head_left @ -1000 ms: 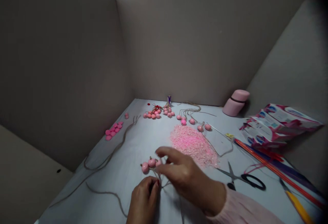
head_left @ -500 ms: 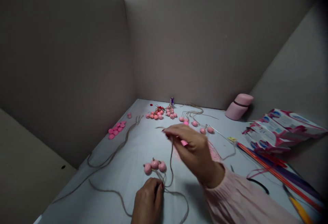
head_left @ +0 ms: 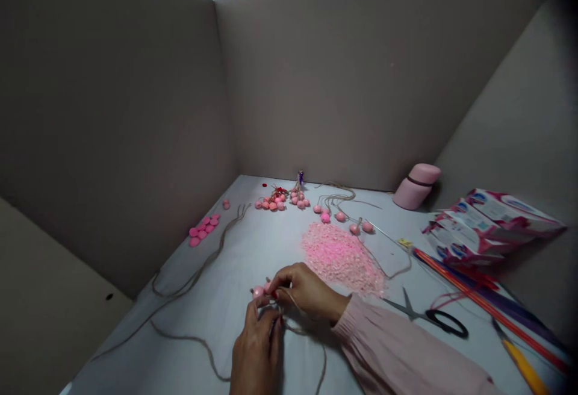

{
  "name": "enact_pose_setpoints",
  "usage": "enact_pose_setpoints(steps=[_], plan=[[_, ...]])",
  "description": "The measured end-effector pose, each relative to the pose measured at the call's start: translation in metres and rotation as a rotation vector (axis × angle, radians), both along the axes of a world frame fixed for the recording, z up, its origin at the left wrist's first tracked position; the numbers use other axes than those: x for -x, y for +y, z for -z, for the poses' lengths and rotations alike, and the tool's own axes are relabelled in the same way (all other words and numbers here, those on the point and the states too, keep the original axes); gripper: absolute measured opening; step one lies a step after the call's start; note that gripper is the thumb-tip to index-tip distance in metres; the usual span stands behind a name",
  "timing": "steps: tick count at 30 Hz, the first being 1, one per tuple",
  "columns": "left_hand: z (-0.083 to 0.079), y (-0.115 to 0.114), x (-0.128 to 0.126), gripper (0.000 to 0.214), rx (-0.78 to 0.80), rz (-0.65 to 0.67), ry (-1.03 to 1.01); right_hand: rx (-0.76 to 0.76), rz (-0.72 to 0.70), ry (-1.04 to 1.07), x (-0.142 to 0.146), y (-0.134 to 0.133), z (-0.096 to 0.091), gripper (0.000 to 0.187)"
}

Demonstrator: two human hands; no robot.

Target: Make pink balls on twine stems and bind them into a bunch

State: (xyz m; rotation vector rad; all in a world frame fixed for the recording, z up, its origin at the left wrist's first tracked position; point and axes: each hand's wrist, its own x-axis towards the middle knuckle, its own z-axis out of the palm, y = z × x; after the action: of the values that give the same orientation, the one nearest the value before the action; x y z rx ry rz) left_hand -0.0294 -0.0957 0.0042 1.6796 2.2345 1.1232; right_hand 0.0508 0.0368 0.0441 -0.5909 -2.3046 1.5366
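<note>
Both hands meet low in the middle of the head view over a small cluster of pink beads tied on brown twine. My left hand is closed, pinching the twine just below the beads. My right hand, in a pink sleeve, has its fingers curled round the beads and twine from the right. Loose twine loops away toward the bottom edge. A heap of small pink beads lies just beyond my right hand.
Scissors lie at the right, near coloured sticks and printed packets. A pink container stands at the back. More strung pink beads and pink discs lie farther off. Grey partition walls enclose the table.
My right hand, raised half a second ago with a twine end pulled up, has come back down to the bead cluster. My left hand stayed pinched on the twine.
</note>
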Motion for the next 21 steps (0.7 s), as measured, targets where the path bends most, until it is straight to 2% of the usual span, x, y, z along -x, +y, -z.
enact_pose_setpoints(steps=[5, 10, 12, 14, 18, 21], plan=[[-0.001, 0.001, 0.004, 0.021, 0.009, 0.076, -0.112, 0.027, 0.051, 0.011, 0.000, -0.007, -0.002, 0.024], [-0.006, 0.001, 0.006, 0.020, 0.056, 0.008, -0.295, -0.030, 0.329, 0.021, -0.017, -0.003, -0.007, 0.016], [-0.008, 0.002, 0.006, 0.021, 0.090, -0.012, -0.369, -0.057, 0.453, 0.037, -0.028, -0.006, -0.009, 0.010], [-0.010, 0.003, 0.008, 0.022, 0.120, -0.016, -0.419, -0.110, 0.543, 0.079, -0.036, -0.013, -0.011, 0.011], [-0.008, 0.006, 0.011, 0.021, 0.092, -0.009, -0.522, -0.238, 0.478, 0.157, -0.044, -0.032, -0.012, 0.017], [-0.006, 0.007, 0.012, 0.020, 0.031, -0.008, -0.596, -0.189, 0.401, 0.113, -0.042, -0.037, -0.007, 0.018]])
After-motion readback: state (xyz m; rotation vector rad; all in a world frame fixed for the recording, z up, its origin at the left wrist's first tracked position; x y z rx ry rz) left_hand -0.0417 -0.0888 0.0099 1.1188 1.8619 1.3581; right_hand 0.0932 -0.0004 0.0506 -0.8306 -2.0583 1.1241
